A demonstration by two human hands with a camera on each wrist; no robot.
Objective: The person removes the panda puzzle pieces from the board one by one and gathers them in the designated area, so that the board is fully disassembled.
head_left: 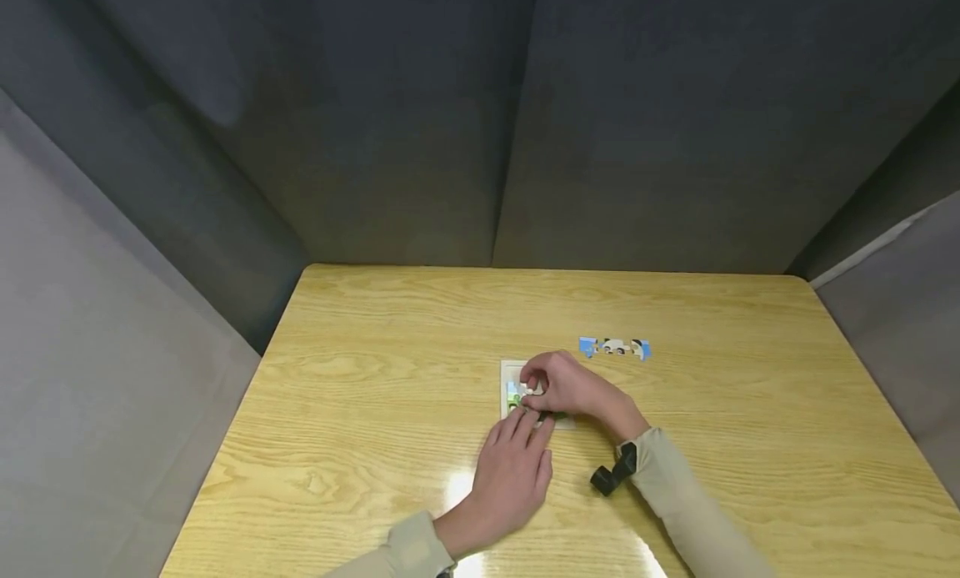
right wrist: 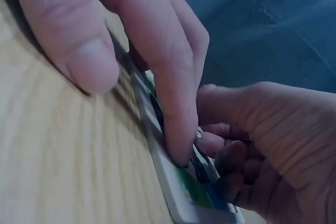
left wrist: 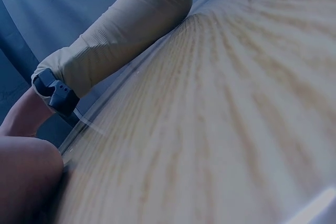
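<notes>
**Both hands on the little puzzle tray**

Near the middle of the light wooden table (head_left: 375, 378) sits one small white square puzzle tray (head_left: 513, 368), and both my hands are on it. My right hand (head_left: 570, 386) is over the tray's top, fingers curled, pinching one small white-and-green puzzle piece (head_left: 517, 394) against the board. My left hand (head_left: 517, 469) comes in from the near side, fingers straight, fingertips (right wrist: 178, 153) pressing on the tray's near edge, right beside the right hand. So the piece is under my right fingertips, just beyond my left ones.

Count-wise: one tray, one piece in hand, and one joined strip of blue-and-white puzzle pieces (head_left: 615, 348) lying apart, further back to the right. How many pieces make up that strip, I can't tell.
</notes>
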